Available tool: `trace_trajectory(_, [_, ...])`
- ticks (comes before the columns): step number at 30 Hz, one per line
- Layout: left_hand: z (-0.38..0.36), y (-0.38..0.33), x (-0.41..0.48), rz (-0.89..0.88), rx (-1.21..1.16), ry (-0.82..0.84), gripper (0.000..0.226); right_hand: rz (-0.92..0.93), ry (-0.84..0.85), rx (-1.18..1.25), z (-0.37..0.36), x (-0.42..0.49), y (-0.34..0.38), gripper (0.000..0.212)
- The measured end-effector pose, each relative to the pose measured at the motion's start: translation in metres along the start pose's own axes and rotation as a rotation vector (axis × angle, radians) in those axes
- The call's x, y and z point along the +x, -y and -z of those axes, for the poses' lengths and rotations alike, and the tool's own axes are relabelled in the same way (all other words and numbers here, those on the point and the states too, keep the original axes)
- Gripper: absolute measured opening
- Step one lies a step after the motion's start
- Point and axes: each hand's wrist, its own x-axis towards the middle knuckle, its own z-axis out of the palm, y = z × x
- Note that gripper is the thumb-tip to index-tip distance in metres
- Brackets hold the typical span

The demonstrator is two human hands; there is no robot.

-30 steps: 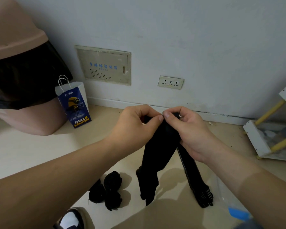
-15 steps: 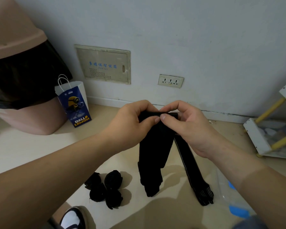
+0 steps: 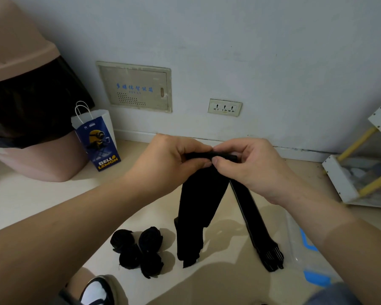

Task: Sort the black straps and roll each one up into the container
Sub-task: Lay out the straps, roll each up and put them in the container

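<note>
My left hand (image 3: 173,160) and my right hand (image 3: 243,167) pinch the top edge of a black strap (image 3: 198,208) in the air above the floor. The top edge is rolled into a thin tube between my fingertips, and the rest hangs down to the floor. A second, narrower black strap (image 3: 255,225) runs from under my right hand down to the floor on the right. Several rolled black straps (image 3: 139,252) lie together on the floor at the lower left. A clear container with blue clips (image 3: 306,245) sits at the lower right, partly behind my right forearm.
A pink bin with a black liner (image 3: 26,106) stands at the left, a small blue and white paper bag (image 3: 97,139) beside it. A white rack with yellow bars (image 3: 365,164) stands at the right by the wall. A shoe (image 3: 95,291) shows at the bottom.
Both hands have moved slightly up and apart, and the top edge of the strap is now rolled tighter between the fingertips. The strap's lower end has risen a little.
</note>
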Motion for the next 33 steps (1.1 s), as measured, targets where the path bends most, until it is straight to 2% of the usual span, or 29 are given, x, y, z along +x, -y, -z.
trace_trajectory(2, [-0.001, 0.000, -0.001, -0.018, 0.025, 0.005, 0.038, 0.035, 0.000, -0.112, -0.001, -0.001, 0.001, 0.027])
trace_trajectory(5, [-0.005, 0.000, -0.002, -0.007, -0.014, -0.023, 0.028, 0.070, -0.017, -0.201, -0.003, -0.002, 0.002, 0.022])
trace_trajectory(8, [-0.007, -0.001, -0.002, 0.188, -0.236, -0.021, 0.025, 0.119, -0.043, -0.285, -0.005, -0.003, 0.001, 0.010])
trace_trajectory(11, [-0.004, -0.002, -0.003, 0.389, -0.412, 0.113, 0.021, 0.184, -0.074, -0.312, -0.006, -0.004, -0.001, 0.006])
trace_trajectory(14, [-0.007, -0.005, -0.006, 0.488, -0.461, 0.255, 0.034, 0.221, -0.081, -0.322, -0.005, -0.004, -0.003, 0.009])
trace_trajectory(18, [-0.017, -0.008, -0.003, 0.624, -0.552, 0.282, 0.060, 0.292, -0.060, -0.380, -0.004, -0.002, -0.005, 0.013])
trace_trajectory(22, [-0.019, -0.008, -0.002, 0.609, -0.636, 0.205, 0.044, 0.395, -0.069, -0.437, -0.005, 0.001, -0.007, 0.015])
trace_trajectory(27, [-0.021, -0.013, 0.000, 0.556, -0.681, 0.040, 0.017, 0.197, -0.117, -0.143, -0.011, 0.001, -0.008, 0.026])
trace_trajectory(30, [-0.021, -0.016, -0.002, 0.545, -0.729, -0.009, 0.019, 0.088, -0.104, 0.089, -0.014, 0.004, -0.010, 0.028])
trace_trajectory(33, [-0.018, -0.015, -0.001, 0.567, -0.775, -0.022, 0.022, -0.038, 0.030, 0.367, -0.007, 0.004, -0.009, 0.026])
